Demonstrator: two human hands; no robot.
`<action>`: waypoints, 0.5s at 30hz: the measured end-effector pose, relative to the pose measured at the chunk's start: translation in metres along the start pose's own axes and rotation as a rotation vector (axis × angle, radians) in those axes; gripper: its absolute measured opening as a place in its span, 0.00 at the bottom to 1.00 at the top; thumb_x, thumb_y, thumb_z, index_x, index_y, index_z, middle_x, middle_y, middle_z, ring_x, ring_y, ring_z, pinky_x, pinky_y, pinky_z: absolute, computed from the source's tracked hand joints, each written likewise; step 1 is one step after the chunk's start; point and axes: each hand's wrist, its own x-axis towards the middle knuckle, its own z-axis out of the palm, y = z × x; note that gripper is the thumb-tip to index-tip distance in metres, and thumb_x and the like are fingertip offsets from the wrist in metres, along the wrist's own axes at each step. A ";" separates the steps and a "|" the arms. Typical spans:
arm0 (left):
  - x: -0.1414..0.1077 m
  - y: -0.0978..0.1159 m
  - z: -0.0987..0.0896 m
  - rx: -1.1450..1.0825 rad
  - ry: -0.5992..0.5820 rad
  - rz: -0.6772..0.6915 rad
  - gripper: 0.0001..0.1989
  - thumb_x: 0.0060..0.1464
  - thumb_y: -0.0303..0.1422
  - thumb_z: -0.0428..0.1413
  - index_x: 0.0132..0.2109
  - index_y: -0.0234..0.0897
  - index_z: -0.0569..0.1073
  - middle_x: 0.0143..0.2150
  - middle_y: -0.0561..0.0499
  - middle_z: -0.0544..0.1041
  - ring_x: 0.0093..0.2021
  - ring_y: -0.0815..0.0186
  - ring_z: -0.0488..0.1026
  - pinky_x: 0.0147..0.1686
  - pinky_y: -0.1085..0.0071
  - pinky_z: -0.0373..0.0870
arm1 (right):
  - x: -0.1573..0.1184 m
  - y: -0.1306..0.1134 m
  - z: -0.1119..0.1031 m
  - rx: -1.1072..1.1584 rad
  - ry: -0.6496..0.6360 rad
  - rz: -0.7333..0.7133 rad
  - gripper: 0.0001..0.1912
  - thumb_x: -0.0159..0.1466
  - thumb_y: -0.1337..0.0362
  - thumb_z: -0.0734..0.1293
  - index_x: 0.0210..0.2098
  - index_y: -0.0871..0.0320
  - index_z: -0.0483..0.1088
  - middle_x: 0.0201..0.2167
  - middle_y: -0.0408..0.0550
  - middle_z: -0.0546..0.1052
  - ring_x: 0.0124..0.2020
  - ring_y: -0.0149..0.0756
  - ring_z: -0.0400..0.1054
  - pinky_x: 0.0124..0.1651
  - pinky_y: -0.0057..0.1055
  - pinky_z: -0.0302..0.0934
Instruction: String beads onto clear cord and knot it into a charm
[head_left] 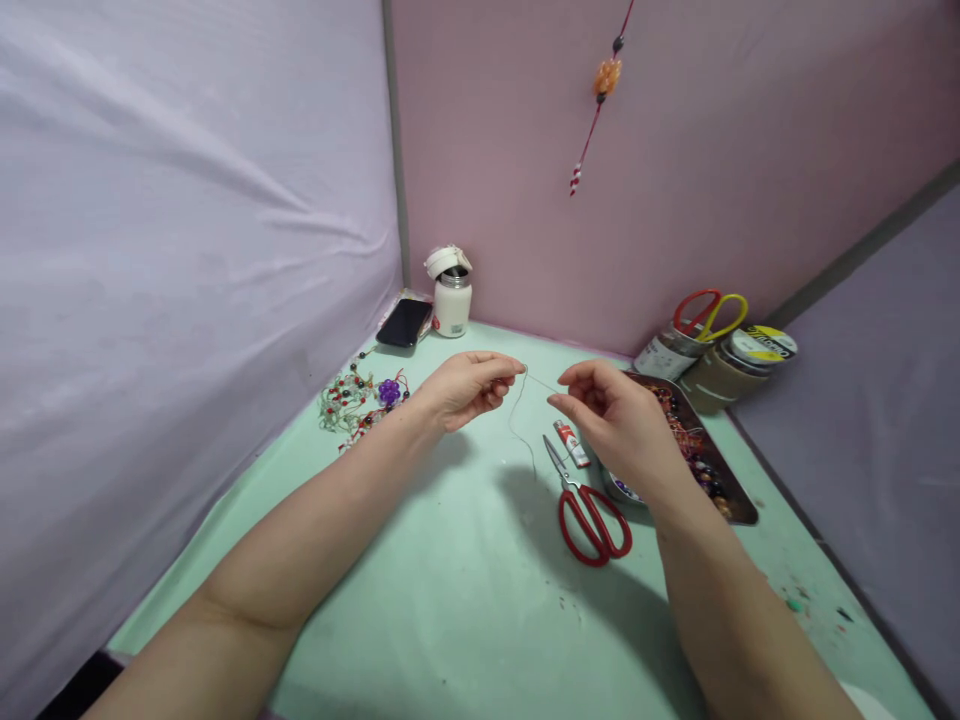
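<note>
A thin pale thread (513, 418) hangs in a loose curve from my left hand (480, 385), whose thumb and forefinger pinch it. From that pinch a taut stretch runs across to my right hand (619, 415). There it passes between the curled forefinger and thumb, and the exact grip point is hard to see. Below the hands, red-handled scissors (596, 520) lie on the table with their blades nearly closed. A red and white lighter (572, 444) rests beside the blades, close under my right hand.
Beaded strings with a purple bead ball (389, 392) lie left. Behind are a phone (405, 323) and an open-lidded white flask (453, 305). A bead tray (739, 500), a can with scissors (664, 358) and a thread spool (763, 346) stand right. A beaded cord (607, 77) hangs behind.
</note>
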 end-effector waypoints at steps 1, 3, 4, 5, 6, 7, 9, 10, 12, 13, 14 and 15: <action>0.000 0.000 0.000 0.002 0.004 0.005 0.04 0.47 0.26 0.60 0.29 0.30 0.72 0.24 0.55 0.66 0.21 0.80 0.59 0.21 0.79 0.53 | -0.001 -0.002 0.000 -0.055 -0.014 -0.034 0.03 0.61 0.63 0.68 0.33 0.55 0.69 0.24 0.41 0.70 0.25 0.31 0.62 0.31 0.30 0.55; 0.000 -0.001 0.000 0.039 0.015 0.026 0.05 0.47 0.27 0.60 0.29 0.30 0.72 0.23 0.55 0.66 0.21 0.79 0.59 0.21 0.78 0.53 | -0.001 -0.005 0.000 -0.132 -0.051 -0.097 0.03 0.61 0.66 0.67 0.30 0.56 0.70 0.26 0.43 0.72 0.28 0.32 0.64 0.33 0.31 0.56; 0.000 -0.002 0.000 0.085 0.016 0.047 0.05 0.47 0.29 0.61 0.30 0.31 0.72 0.23 0.55 0.66 0.22 0.78 0.59 0.22 0.78 0.54 | -0.001 -0.006 0.000 -0.151 -0.074 -0.118 0.04 0.62 0.67 0.66 0.29 0.56 0.70 0.27 0.43 0.72 0.29 0.32 0.65 0.35 0.31 0.57; 0.000 -0.002 0.000 0.153 0.015 0.081 0.06 0.47 0.30 0.61 0.30 0.31 0.73 0.23 0.55 0.66 0.23 0.77 0.60 0.22 0.77 0.55 | -0.001 -0.007 -0.001 -0.157 -0.089 -0.132 0.05 0.62 0.68 0.66 0.29 0.56 0.70 0.27 0.44 0.72 0.30 0.33 0.65 0.35 0.31 0.57; -0.001 -0.003 0.000 0.237 0.010 0.127 0.06 0.47 0.31 0.61 0.31 0.32 0.73 0.24 0.54 0.67 0.24 0.76 0.61 0.24 0.76 0.57 | 0.000 -0.007 -0.001 -0.156 -0.093 -0.141 0.05 0.62 0.68 0.66 0.30 0.56 0.70 0.28 0.44 0.72 0.30 0.33 0.65 0.36 0.31 0.57; -0.001 -0.003 0.000 0.330 -0.001 0.187 0.06 0.48 0.32 0.60 0.31 0.32 0.74 0.25 0.54 0.69 0.25 0.75 0.62 0.26 0.75 0.59 | 0.000 -0.007 -0.002 -0.150 -0.083 -0.155 0.05 0.63 0.67 0.65 0.30 0.56 0.69 0.29 0.44 0.72 0.31 0.33 0.65 0.36 0.31 0.58; -0.003 -0.003 -0.001 0.506 -0.050 0.309 0.05 0.49 0.31 0.58 0.32 0.33 0.75 0.29 0.53 0.72 0.28 0.73 0.64 0.30 0.74 0.62 | 0.002 -0.005 -0.002 -0.117 -0.026 -0.201 0.04 0.65 0.66 0.64 0.32 0.56 0.68 0.32 0.45 0.73 0.35 0.34 0.66 0.40 0.32 0.59; -0.004 -0.003 -0.001 0.577 -0.082 0.365 0.04 0.50 0.31 0.57 0.32 0.33 0.75 0.30 0.52 0.73 0.30 0.72 0.65 0.32 0.73 0.63 | 0.002 -0.003 -0.002 -0.084 0.007 -0.221 0.04 0.65 0.66 0.63 0.33 0.56 0.68 0.34 0.46 0.74 0.38 0.35 0.67 0.43 0.33 0.60; -0.006 -0.002 0.000 0.675 -0.153 0.449 0.05 0.51 0.31 0.56 0.33 0.34 0.75 0.32 0.52 0.75 0.31 0.72 0.66 0.34 0.72 0.64 | 0.004 0.001 0.000 0.030 0.051 -0.209 0.03 0.65 0.65 0.63 0.35 0.55 0.68 0.39 0.47 0.75 0.43 0.37 0.68 0.48 0.36 0.60; -0.007 -0.002 0.001 0.703 -0.179 0.481 0.05 0.51 0.31 0.56 0.33 0.34 0.75 0.32 0.52 0.75 0.31 0.71 0.67 0.34 0.72 0.64 | 0.005 0.004 0.002 0.115 0.055 -0.166 0.03 0.65 0.64 0.63 0.35 0.55 0.68 0.40 0.47 0.76 0.44 0.37 0.69 0.49 0.37 0.61; -0.008 -0.002 0.002 0.719 -0.193 0.506 0.05 0.52 0.31 0.56 0.33 0.34 0.75 0.32 0.52 0.75 0.31 0.71 0.67 0.33 0.72 0.64 | 0.006 0.006 0.004 0.219 0.046 -0.102 0.04 0.65 0.63 0.63 0.36 0.55 0.69 0.39 0.47 0.76 0.42 0.37 0.70 0.48 0.37 0.63; -0.009 -0.002 0.003 0.726 -0.196 0.525 0.05 0.52 0.31 0.55 0.34 0.34 0.75 0.32 0.52 0.75 0.30 0.72 0.66 0.33 0.73 0.63 | 0.007 0.007 0.006 0.330 0.020 -0.025 0.04 0.65 0.61 0.64 0.35 0.55 0.69 0.36 0.46 0.76 0.39 0.36 0.71 0.45 0.37 0.65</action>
